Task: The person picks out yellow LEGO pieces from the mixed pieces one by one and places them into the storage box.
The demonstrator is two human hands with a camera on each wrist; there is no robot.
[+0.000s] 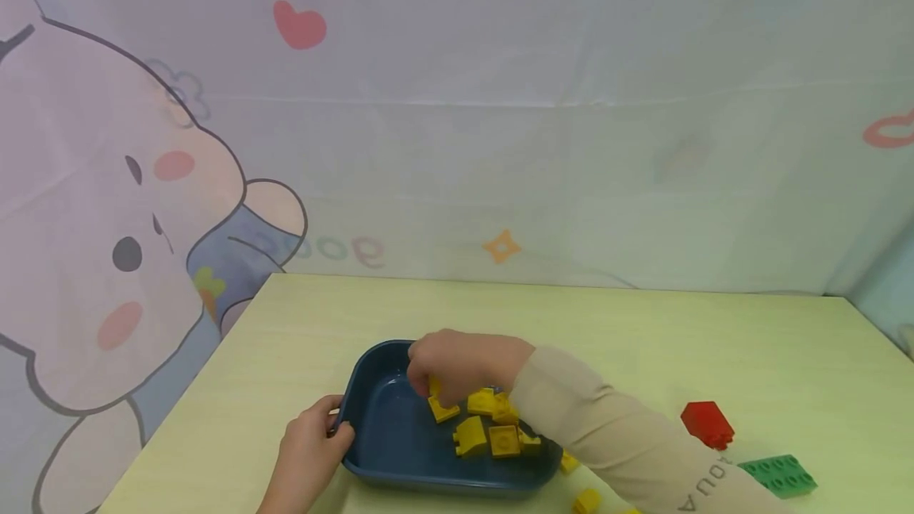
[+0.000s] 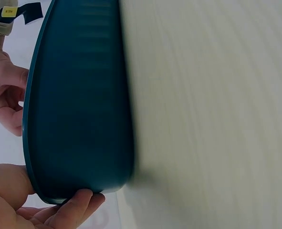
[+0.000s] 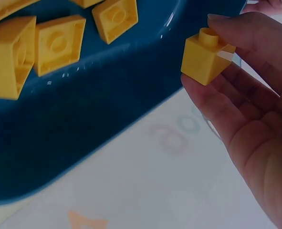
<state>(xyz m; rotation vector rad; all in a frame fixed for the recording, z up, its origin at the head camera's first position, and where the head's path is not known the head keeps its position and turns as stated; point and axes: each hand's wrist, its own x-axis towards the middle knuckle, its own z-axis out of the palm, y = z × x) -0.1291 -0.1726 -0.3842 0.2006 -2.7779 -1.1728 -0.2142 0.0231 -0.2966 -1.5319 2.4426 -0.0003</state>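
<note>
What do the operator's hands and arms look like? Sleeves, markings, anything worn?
Right hand: ungloved, long beige sleeve with dark capital lettering; a dark strip with a yellow label shows near the sleeve's end. Left hand: ungloved, no sleeve in view.

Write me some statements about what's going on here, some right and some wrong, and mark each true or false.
1. The right hand holds a yellow block. True.
2. The tray is bright orange. False: it is dark blue.
3. The left hand grips the edge of the tray. True.
4. The red block lies inside the tray. False: it lies on the table.
5. The green brick has studs on top. True.
6. No yellow pieces lie outside the tray. False: some lie on the table beside it.
</note>
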